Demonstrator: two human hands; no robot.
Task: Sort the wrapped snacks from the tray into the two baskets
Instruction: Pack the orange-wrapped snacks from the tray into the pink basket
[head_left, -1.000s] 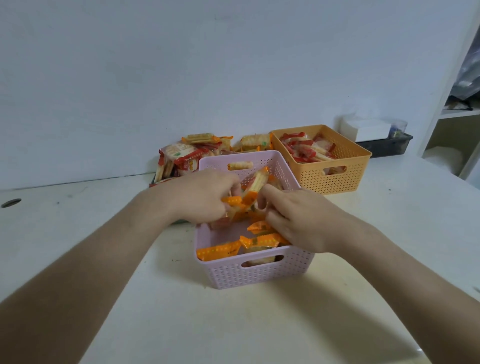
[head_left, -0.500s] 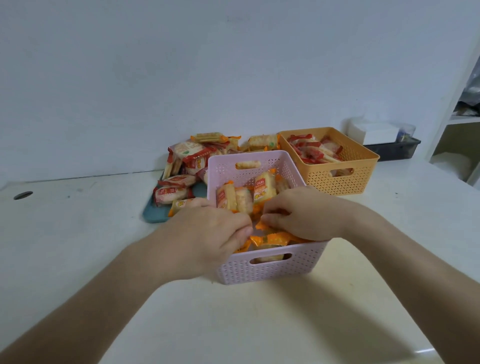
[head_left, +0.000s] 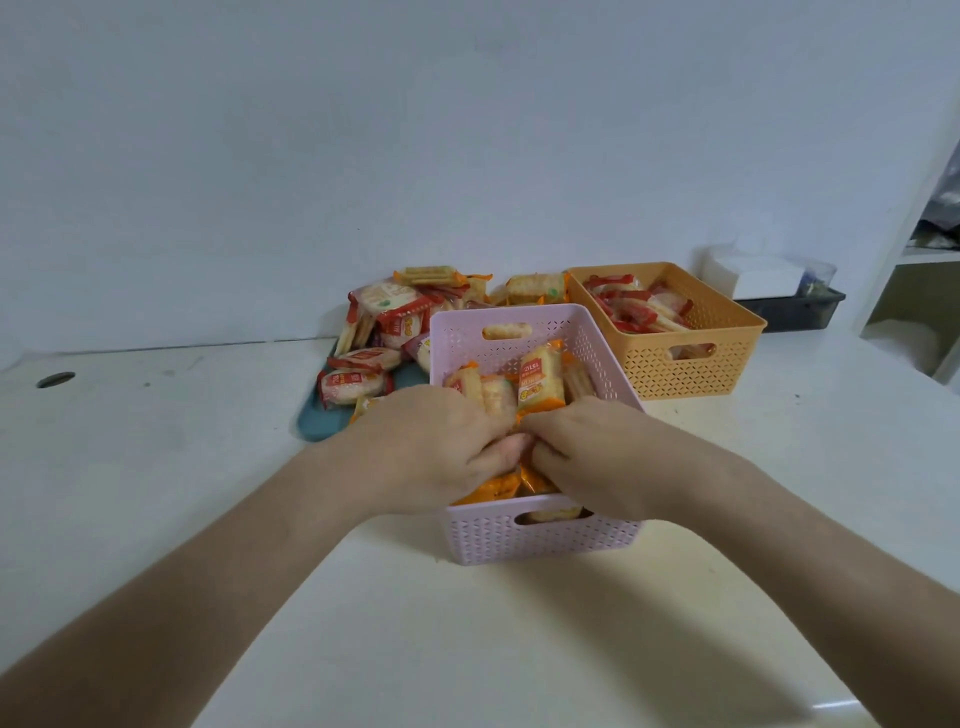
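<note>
A pink basket (head_left: 540, 540) stands in front of me with several orange-wrapped snacks (head_left: 540, 376) upright in it. Both my hands are inside its near half. My left hand (head_left: 431, 447) and my right hand (head_left: 592, 457) meet with curled fingers over the orange packets (head_left: 493, 488) lying there, gripping them. Behind it to the right, an orange basket (head_left: 675, 364) holds red-wrapped snacks (head_left: 628, 301). A teal tray (head_left: 317, 421) at the back left carries a heap of mixed red and orange packets (head_left: 395, 312).
A dark tray (head_left: 789, 312) with a white box (head_left: 753, 270) stands at the back right by the wall. White shelving (head_left: 930, 291) rises at the right edge. A round hole (head_left: 55, 379) is in the tabletop at far left.
Both hands have dropped from holding packets above the pink basket down into its near half. Upright orange packets now stand at the basket's middle.
</note>
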